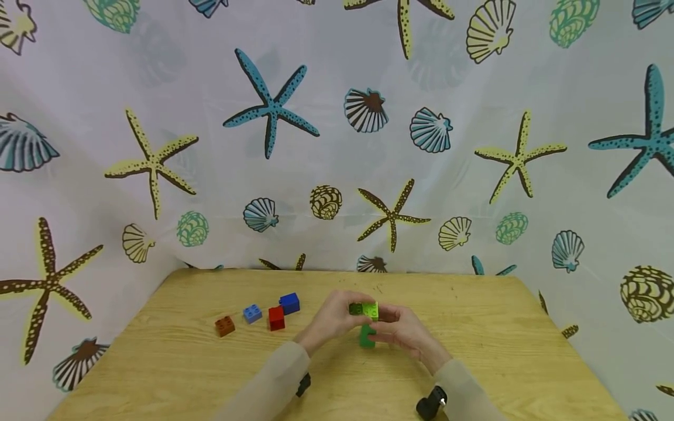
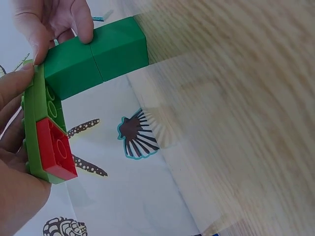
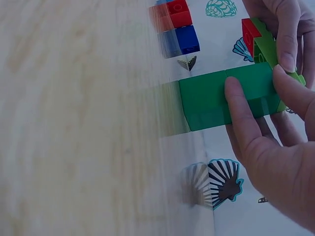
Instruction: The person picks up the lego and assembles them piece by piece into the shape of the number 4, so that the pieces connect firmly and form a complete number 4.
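A toy brick build is between both hands above the table. Two dark green building bricks (image 3: 206,101) are stacked in a column, with lime green bricks (image 1: 371,310) across the top. On the underside of the lime part's overhang sits a red brick (image 2: 58,150). My left hand (image 1: 333,316) pinches the lime part at its overhanging side. Around the green column and the lime top, my right hand (image 1: 406,332) holds on with thumb and fingers, its index finger along the seam between the green bricks in the right wrist view. The column's lower end is close to the tabletop.
Left of the hands on the wooden table (image 1: 474,339) lie loose bricks: a brown one (image 1: 224,326), a light blue one (image 1: 252,313), a red one (image 1: 276,318) and a dark blue one (image 1: 289,303). A shell-and-starfish curtain (image 1: 326,158) hangs behind and beside the table.
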`<state>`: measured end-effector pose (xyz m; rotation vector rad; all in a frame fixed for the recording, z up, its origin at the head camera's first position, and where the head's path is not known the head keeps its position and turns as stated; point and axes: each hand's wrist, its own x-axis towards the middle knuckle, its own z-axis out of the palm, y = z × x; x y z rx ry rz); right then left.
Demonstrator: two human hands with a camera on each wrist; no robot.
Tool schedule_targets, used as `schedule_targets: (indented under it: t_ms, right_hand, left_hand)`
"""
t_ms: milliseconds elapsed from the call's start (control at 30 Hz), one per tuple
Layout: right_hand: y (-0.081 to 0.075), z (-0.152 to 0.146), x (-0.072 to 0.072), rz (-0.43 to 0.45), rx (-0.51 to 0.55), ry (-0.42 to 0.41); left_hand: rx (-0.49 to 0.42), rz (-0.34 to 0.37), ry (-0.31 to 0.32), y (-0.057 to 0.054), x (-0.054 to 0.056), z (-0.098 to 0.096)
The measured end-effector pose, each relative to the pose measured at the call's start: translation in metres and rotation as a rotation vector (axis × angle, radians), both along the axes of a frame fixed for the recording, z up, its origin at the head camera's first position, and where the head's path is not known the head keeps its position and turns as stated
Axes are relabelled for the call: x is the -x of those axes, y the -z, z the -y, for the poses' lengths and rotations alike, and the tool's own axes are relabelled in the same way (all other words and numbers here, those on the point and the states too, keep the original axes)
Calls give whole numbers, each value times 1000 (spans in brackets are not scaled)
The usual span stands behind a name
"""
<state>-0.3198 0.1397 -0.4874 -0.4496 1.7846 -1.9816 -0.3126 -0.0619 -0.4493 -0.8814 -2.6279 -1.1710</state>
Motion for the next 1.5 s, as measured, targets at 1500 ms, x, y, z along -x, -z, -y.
schedule_targets:
  t_ms: [1500]
  right_hand:
    - [0, -1, 2, -6, -5, 2]
  left_hand:
    - [102, 94, -10, -13, 3, 0]
